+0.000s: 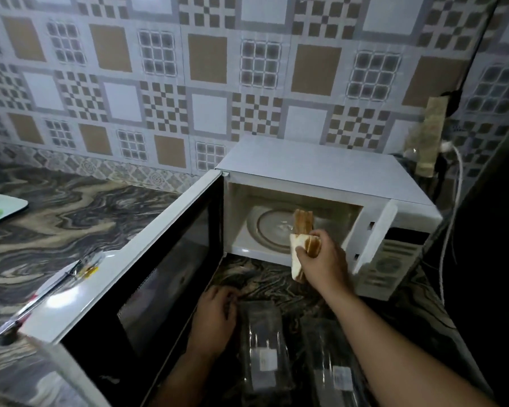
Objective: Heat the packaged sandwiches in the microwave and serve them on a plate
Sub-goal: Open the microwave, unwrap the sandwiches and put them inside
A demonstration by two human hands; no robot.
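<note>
- At the open white microwave [321,183] mouth, right hand [321,254] grips two toasted sandwiches [301,239].
- Left hand [215,315], fingers relaxed, rests beside two clear plastic wrappers [265,348].

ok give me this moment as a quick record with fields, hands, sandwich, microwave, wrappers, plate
right hand: right hand grips the sandwiches at the microwave opening
left hand: left hand rests on the counter, beside a wrapper
sandwiches: unwrapped, not yet set on the turntable
microwave: microwave with door swung wide open
wrappers: two clear wrappers lie on the counter in front of the microwave
plate: white plate left of the door, a utensil across it
</note>
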